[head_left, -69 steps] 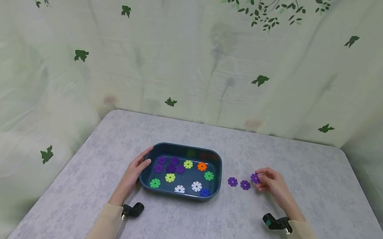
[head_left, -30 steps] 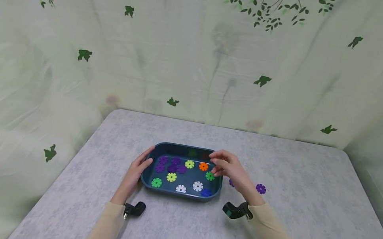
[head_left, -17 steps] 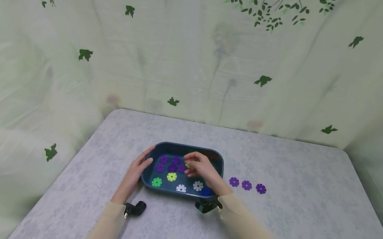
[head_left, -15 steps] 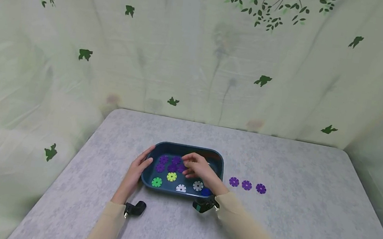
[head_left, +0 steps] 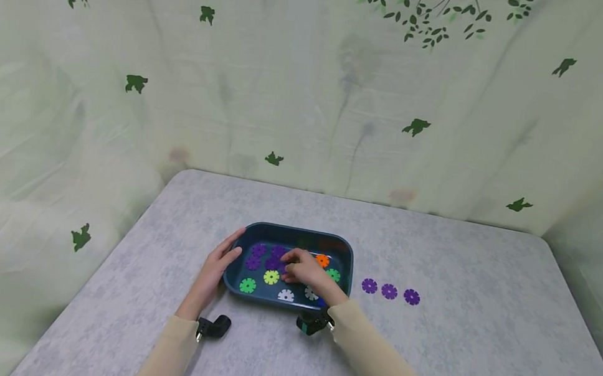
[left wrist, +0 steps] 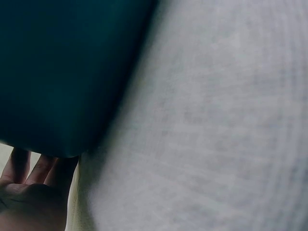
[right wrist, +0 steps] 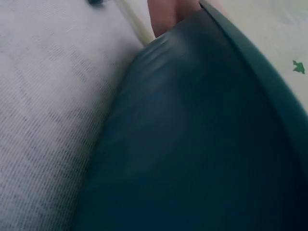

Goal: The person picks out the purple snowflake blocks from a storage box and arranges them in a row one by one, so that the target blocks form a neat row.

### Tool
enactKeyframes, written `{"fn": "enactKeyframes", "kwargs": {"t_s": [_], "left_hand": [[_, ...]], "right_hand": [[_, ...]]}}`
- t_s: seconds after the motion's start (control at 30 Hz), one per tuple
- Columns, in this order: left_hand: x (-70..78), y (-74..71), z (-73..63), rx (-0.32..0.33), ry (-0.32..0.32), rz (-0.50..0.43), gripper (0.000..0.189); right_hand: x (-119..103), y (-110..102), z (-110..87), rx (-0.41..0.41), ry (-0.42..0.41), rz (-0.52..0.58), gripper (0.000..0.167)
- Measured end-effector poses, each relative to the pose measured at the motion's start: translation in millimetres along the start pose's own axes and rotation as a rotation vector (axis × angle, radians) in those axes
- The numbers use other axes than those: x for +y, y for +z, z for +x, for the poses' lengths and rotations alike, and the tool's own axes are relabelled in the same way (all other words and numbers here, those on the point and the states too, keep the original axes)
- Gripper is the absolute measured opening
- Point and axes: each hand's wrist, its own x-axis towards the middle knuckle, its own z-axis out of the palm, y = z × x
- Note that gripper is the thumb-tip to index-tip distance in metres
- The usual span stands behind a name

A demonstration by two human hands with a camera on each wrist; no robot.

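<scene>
"Which step is this?"

"I'd call it the pick. The right hand (head_left: 307, 271) is inside the dark blue tray (head_left: 268, 232), its fingertips at the right edge of the clustered purple pieces (head_left: 253, 263), just right of the yellow piece (head_left: 271, 277)."

"Does it have one?"

"I cannot tell. The gap between thumb and forefinger looks narrow, but the hand covers what lies beneath it, and the right wrist view shows mainly the tray's outer wall."

"What does the next move call for?"

"In my judgement, a light pinch on a single purple piece. Some in that cluster seem to overlap, so a second could come along. After that, enough lift to clear the rim."

"Are all the purple ones in there?"

"No, three loose purple pieces (head_left: 389, 291) lie in a row on the table (head_left: 487, 330), right of the tray and apart from each other."

"How is the right hand posed?"

"Back of the hand up, fingers pointing left, wrist above the near right part of the rim, forearm slanting in from the near right."

"And the left hand (head_left: 216, 265)?"

"It grips the tray's left end, thumb lapping over the rim, fingers along the outside, probably to steady it."
</scene>
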Motion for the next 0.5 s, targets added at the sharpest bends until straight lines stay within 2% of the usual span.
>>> {"fn": "enactKeyframes", "kwargs": {"t_s": [0.2,0.33,0.5], "left_hand": [[-5.9,-0.4,2.8,0.014,0.024,0.025,0.048],[-5.4,0.0,2.7,0.016,0.023,0.024,0.049],[-5.8,0.0,1.6,0.016,0.021,0.021,0.048]], "right_hand": [[1.5,0.7,-0.6,0.000,-0.054,-0.118,0.020],[3.0,3.1,-0.3,0.027,-0.071,-0.219,0.009],[3.5,2.0,-4.4,0.011,-0.062,-0.209,0.004]]}}
